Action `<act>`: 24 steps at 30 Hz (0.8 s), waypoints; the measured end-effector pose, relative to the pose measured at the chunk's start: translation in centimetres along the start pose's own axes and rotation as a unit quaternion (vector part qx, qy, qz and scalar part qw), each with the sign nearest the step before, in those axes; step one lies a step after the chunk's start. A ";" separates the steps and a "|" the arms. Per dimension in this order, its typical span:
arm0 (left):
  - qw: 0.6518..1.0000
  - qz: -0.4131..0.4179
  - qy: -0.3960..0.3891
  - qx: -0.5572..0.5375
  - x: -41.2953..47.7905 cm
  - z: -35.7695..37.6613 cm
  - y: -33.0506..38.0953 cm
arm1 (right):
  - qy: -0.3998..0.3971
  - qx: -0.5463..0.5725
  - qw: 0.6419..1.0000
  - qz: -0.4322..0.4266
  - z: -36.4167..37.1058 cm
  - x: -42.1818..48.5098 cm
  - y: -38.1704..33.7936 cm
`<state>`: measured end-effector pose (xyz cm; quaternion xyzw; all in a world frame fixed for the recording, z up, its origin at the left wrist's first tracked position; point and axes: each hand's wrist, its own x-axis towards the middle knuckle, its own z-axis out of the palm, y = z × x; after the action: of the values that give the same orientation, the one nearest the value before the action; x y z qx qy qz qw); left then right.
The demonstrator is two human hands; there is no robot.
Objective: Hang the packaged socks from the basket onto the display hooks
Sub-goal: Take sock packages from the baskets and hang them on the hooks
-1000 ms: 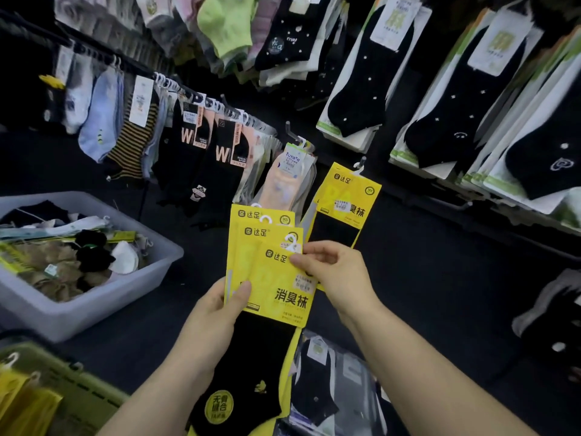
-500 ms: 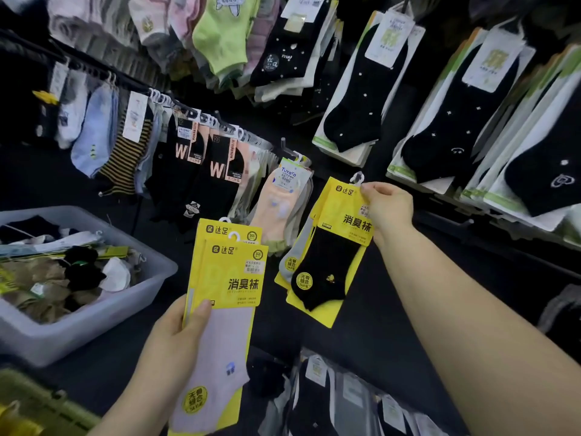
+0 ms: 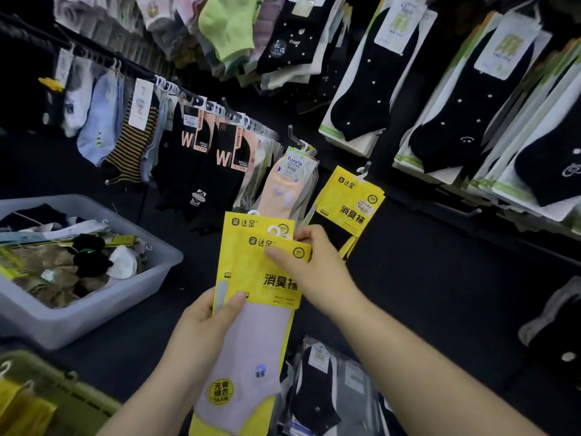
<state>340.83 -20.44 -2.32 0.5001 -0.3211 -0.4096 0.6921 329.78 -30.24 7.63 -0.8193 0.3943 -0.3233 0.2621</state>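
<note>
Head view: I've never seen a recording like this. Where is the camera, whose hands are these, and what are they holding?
No machine here: a person wears the camera on the head, so it looks down at their own bare hands. The left hand grips the lower edge of yellow sock packs; the right hand pinches near their top. Matching packs hang on a display hook beyond. A grey bin of loose socks sits at left, a green basket at the bottom-left corner.

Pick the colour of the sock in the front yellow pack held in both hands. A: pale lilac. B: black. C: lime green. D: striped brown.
A: the front yellow pack, gripped low by the left hand, shows a pale lilac sock below its label.
</note>
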 end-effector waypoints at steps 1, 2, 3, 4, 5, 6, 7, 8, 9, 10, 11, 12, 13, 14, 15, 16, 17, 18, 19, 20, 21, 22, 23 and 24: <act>1.000 -0.002 -0.003 -0.006 -0.1 0.1 0.0 | -0.004 -0.001 1.000 0.002 0.3 -0.6 0.1; 1.000 -0.004 -0.004 -0.006 -0.1 0.2 0.0 | 0.007 0.006 1.000 0.008 0.2 -0.9 0.1; 1.000 -0.007 -0.003 -0.002 -0.2 0.4 0.1 | 0.018 0.020 0.999 0.019 -0.2 -1.0 0.2; 1.000 -0.009 0.002 0.002 -0.2 0.5 0.1 | 0.024 0.036 0.999 0.029 -0.7 -1.0 0.4; 1.000 -0.010 0.008 0.004 -0.2 0.5 0.1 | 0.025 0.049 0.998 0.037 -1.4 -0.9 0.6; 1.000 -0.009 0.013 0.002 -0.2 0.5 0.0 | 0.026 0.067 0.996 0.042 -2.1 -0.8 0.8; 1.000 -0.008 0.019 -0.002 -0.1 0.4 -0.1 | 0.034 0.099 0.993 0.046 -2.9 -0.6 1.2; 1.000 -0.005 0.028 -0.003 0.1 0.3 -0.2 | 0.049 0.139 0.988 0.050 -3.9 -0.4 1.3; 0.999 -0.001 0.040 0.001 0.2 0.0 -0.2 | 0.075 0.175 0.981 0.050 -4.9 0.0 1.5; 0.998 0.007 0.053 0.011 0.2 -0.2 -0.2 | 0.110 0.195 0.973 0.048 -5.9 0.5 1.5; 0.997 0.015 0.066 0.023 0.3 -0.4 -0.2 | 0.145 0.202 0.968 0.044 -7.0 1.3 1.6; 0.996 0.021 0.075 0.031 0.3 -0.6 -0.2 | 0.173 0.205 0.963 0.041 -8.0 1.9 1.5; 0.996 0.023 0.081 0.035 0.3 -0.7 -0.1 | 0.192 0.203 0.959 0.040 -8.9 2.7 1.5; 0.995 0.025 0.085 0.038 0.4 -0.7 -0.1 | 0.206 0.197 0.958 0.044 -9.6 3.4 1.3; 0.995 0.025 0.089 0.044 0.4 -0.7 -0.1 | 0.218 0.186 0.957 0.047 -10.2 4.0 1.2; 0.994 0.024 0.091 0.051 0.4 -0.7 0.0 | 0.228 0.174 0.957 0.051 -10.6 4.6 1.0; 0.994 0.023 0.091 0.056 0.4 -0.7 0.0 | 0.236 0.161 0.957 0.053 -10.8 5.2 0.9; 0.994 0.024 0.089 0.058 0.3 -0.7 0.0 | 0.241 0.153 0.957 0.053 -11.0 5.7 0.6; 0.994 0.024 0.085 0.057 0.3 -0.6 0.0 | 0.244 0.149 0.957 0.051 -11.0 6.3 0.5; 0.995 0.021 0.082 0.055 0.3 -0.6 0.0 | 0.245 0.149 0.957 0.049 -10.9 6.8 0.3; 0.995 0.017 0.081 0.054 0.2 -0.6 0.0 | 0.244 0.147 0.957 0.048 -10.8 7.3 0.1; 0.995 0.016 0.081 0.054 0.3 -0.6 0.0 | 0.241 0.144 0.958 0.049 -10.6 7.8 0.0; 0.995 0.016 0.081 0.056 0.3 -0.6 -0.1 | 0.239 0.139 0.960 0.051 -10.4 8.2 -0.2; 0.995 0.017 0.079 0.060 0.3 -0.6 -0.1 | 0.238 0.136 0.960 0.052 -10.1 8.7 -0.3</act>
<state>341.45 -20.47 -2.62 0.5659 -0.2983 -0.3369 0.6909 326.66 -38.95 17.28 -0.6534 0.4395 -0.5458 0.2863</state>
